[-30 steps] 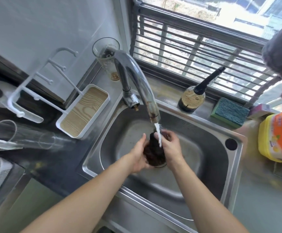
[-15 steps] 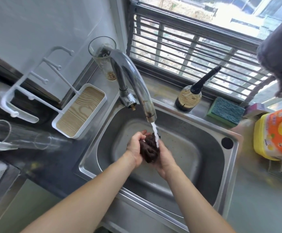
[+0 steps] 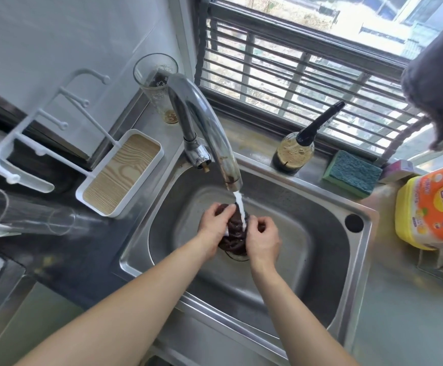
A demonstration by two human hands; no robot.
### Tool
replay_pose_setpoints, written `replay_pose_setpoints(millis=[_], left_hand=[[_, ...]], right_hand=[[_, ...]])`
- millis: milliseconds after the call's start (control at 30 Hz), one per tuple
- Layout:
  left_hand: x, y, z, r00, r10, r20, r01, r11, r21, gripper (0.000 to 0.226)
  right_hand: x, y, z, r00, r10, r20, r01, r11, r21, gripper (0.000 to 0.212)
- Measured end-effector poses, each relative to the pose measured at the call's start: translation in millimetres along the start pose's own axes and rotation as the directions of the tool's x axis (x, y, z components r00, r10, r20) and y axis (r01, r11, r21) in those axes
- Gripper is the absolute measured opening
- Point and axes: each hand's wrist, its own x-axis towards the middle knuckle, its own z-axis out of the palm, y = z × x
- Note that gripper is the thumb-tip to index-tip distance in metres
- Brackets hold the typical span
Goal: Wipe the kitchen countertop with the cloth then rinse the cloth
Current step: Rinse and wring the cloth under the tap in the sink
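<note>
A dark brown cloth (image 3: 234, 235) is bunched up under the running water from the steel tap (image 3: 210, 133), over the drain of the steel sink (image 3: 320, 265). My left hand (image 3: 213, 224) grips the cloth's left side, and my right hand (image 3: 264, 237) grips its right side with curled fingers. The stream lands on the cloth between the two hands. Most of the cloth's lower part hangs down towards the drain.
A white rack with a wood-grain tray (image 3: 121, 173) stands left of the sink, near a glass (image 3: 159, 83). On the window ledge sit a dark bottle (image 3: 295, 151) and a green sponge (image 3: 352, 174). A yellow detergent tub (image 3: 431, 210) stands at the right.
Both hands have kept working the cloth under the stream; they rose and squeezed together, then spread apart, with the cloth now hanging lower between them.
</note>
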Motion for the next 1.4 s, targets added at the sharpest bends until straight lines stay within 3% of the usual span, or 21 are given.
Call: replay_pose_setpoints(millis=[33, 100, 133, 200, 267, 333, 400, 433, 500, 567, 600, 700, 800, 900, 1000, 1100, 1167, 1200, 1267, 1367, 1400], left_hand=[[4, -2, 2, 0.996, 0.023, -0.09, -0.024, 1.0, -0.006, 0.023], [6, 0, 5, 0.979, -0.005, -0.202, -0.008, 0.998, -0.063, 0.013], [8, 1, 7, 0.975, -0.045, -0.219, 0.02, 0.993, -0.114, 0.011], [4, 2, 8, 0.981, -0.12, -0.15, 0.095, 0.982, -0.161, 0.012], [-5, -4, 9, 0.995, -0.103, -0.006, 0.101, 0.99, -0.097, 0.006], [-19, -7, 14, 0.988, -0.084, 0.127, 0.088, 0.996, -0.025, 0.024], [-21, -8, 20, 0.985, -0.098, 0.139, 0.088, 0.993, 0.075, 0.043], [-18, -5, 19, 0.99, -0.113, 0.088, 0.104, 0.99, 0.094, 0.048], [-9, 6, 13, 0.981, -0.192, -0.035, 0.191, 0.981, -0.038, 0.053], [1, 13, 5, 0.956, -0.288, -0.046, 0.277, 0.946, -0.169, 0.049], [-1, 16, 5, 0.953, -0.303, -0.005, 0.296, 0.933, -0.205, 0.04], [-18, 5, 13, 0.953, -0.286, 0.101, 0.3, 0.94, -0.163, 0.02], [-28, 1, 18, 0.972, -0.203, 0.114, 0.209, 0.977, -0.04, 0.019], [-20, 7, 12, 0.949, -0.246, 0.198, 0.235, 0.969, 0.078, 0.032], [-22, 12, -3, 0.838, -0.346, 0.421, 0.335, 0.936, 0.103, 0.027], [-19, 14, -19, 0.771, -0.308, 0.557, 0.293, 0.949, 0.12, 0.031], [-15, 12, -24, 0.807, -0.303, 0.507, 0.245, 0.953, 0.179, 0.052], [-13, 12, -23, 0.829, -0.3, 0.471, 0.237, 0.953, 0.191, 0.055], [-12, 11, -17, 0.889, -0.243, 0.388, 0.201, 0.969, 0.146, 0.044], [-7, 13, -6, 0.97, -0.165, 0.18, 0.162, 0.986, 0.031, 0.011], [-6, 16, -5, 0.982, -0.151, 0.112, 0.15, 0.989, 0.015, 0.024]], right_hand=[[-7, -2, 1, 0.995, -0.047, -0.083, 0.047, 0.999, -0.007, 0.023], [-29, -6, 10, 0.956, -0.279, -0.085, 0.281, 0.96, 0.012, 0.023], [-41, -7, 15, 0.922, -0.385, -0.045, 0.386, 0.922, 0.016, 0.022], [-45, -10, 19, 0.907, -0.421, -0.022, 0.422, 0.907, 0.009, 0.025], [-20, -16, 18, 0.976, -0.2, -0.09, 0.2, 0.98, -0.007, 0.027], [11, -23, 7, 0.988, 0.076, -0.133, -0.075, 0.997, 0.014, 0.032], [21, -28, 2, 0.984, 0.135, -0.117, -0.133, 0.991, 0.022, 0.034], [12, -32, 4, 0.994, 0.066, -0.089, -0.066, 0.998, 0.004, 0.034], [-24, -32, 13, 0.985, -0.171, -0.033, 0.172, 0.985, 0.013, 0.034], [-57, -28, 18, 0.941, -0.339, 0.021, 0.339, 0.941, 0.011, 0.037], [-58, -25, 18, 0.937, -0.349, 0.024, 0.349, 0.937, 0.0, 0.038], [-23, -29, 13, 0.998, -0.068, 0.015, 0.068, 0.997, -0.043, 0.034], [11, -27, 5, 0.975, 0.218, -0.044, -0.218, 0.976, -0.003, 0.031], [14, -22, 5, 0.953, 0.296, -0.068, -0.291, 0.954, 0.069, 0.035], [19, -18, 0, 0.931, 0.359, -0.057, -0.334, 0.907, 0.256, 0.027], [22, -12, -2, 0.911, 0.405, -0.074, -0.35, 0.856, 0.38, 0.012], [23, -10, -4, 0.896, 0.439, -0.059, -0.36, 0.798, 0.483, 0.004], [24, -8, -3, 0.891, 0.451, -0.042, -0.369, 0.776, 0.511, 0.012], [23, -2, 0, 0.907, 0.42, 0.032, -0.381, 0.787, 0.484, 0.024], [2, -1, 3, 0.978, 0.147, 0.149, -0.181, 0.952, 0.245, 0.037], [-10, 0, 5, 0.99, 0.005, 0.141, -0.027, 0.987, 0.157, 0.038]])
